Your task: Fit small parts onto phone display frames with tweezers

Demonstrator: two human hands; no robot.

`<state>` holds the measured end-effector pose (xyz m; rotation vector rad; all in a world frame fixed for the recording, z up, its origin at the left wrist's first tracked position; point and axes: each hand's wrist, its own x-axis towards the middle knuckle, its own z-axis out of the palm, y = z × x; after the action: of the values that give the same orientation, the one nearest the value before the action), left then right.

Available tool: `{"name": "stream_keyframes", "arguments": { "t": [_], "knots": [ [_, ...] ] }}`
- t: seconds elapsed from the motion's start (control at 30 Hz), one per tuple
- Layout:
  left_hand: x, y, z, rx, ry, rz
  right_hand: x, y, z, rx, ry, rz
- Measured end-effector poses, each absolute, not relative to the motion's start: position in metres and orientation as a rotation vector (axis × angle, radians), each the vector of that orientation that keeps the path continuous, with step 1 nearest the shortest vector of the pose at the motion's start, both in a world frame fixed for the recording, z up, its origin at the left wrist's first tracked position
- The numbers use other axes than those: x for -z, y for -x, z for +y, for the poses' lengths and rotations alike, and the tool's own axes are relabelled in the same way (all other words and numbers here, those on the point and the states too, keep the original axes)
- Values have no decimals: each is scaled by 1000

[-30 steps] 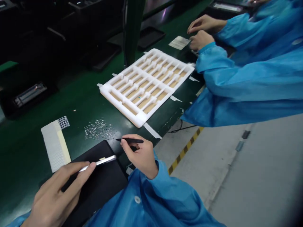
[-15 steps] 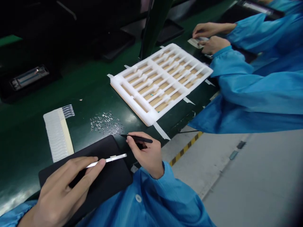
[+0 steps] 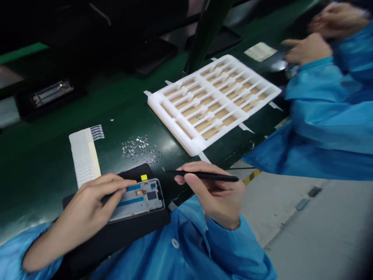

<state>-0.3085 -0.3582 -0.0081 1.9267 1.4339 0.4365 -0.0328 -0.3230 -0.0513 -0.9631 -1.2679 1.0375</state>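
Observation:
My left hand [image 3: 87, 206] grips the left end of a phone frame [image 3: 140, 198], fingers laid across its top. The frame lies flat, inner side up, on a black mat [image 3: 125, 229] at the near edge of the green bench. My right hand [image 3: 217, 196] is closed in a pinch on black tweezers [image 3: 204, 175]. Their tip points left and hovers just right of the mat. A scatter of several tiny metal parts [image 3: 141, 149] lies on the bench just beyond the frame.
A white strip of parts with a barcode [image 3: 84, 155] lies left of the scatter. A white foam tray [image 3: 214, 101] with slotted rows sits further back. A co-worker in a blue coat [image 3: 326, 116] works at the right, hands [image 3: 305, 48] beside a white card [image 3: 260, 51]. Dark trays stand behind.
The phone frame, held edge-on above the mat before, now lies flat with its inner side up. My right hand and the tweezers have drawn back to the right. The view has shifted.

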Motion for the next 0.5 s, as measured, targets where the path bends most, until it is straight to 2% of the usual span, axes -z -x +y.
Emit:
{"name": "stream_keyframes", "arguments": {
  "t": [0.23, 0.5],
  "knots": [
    [26, 306, -342, -310, -1650, 1488, 41, 56, -320, -1196, 887, -1614],
    [26, 308, -345, -314, -1647, 1452, 65, 53, -314, -1133, 1076, -1487]
  ]
}}
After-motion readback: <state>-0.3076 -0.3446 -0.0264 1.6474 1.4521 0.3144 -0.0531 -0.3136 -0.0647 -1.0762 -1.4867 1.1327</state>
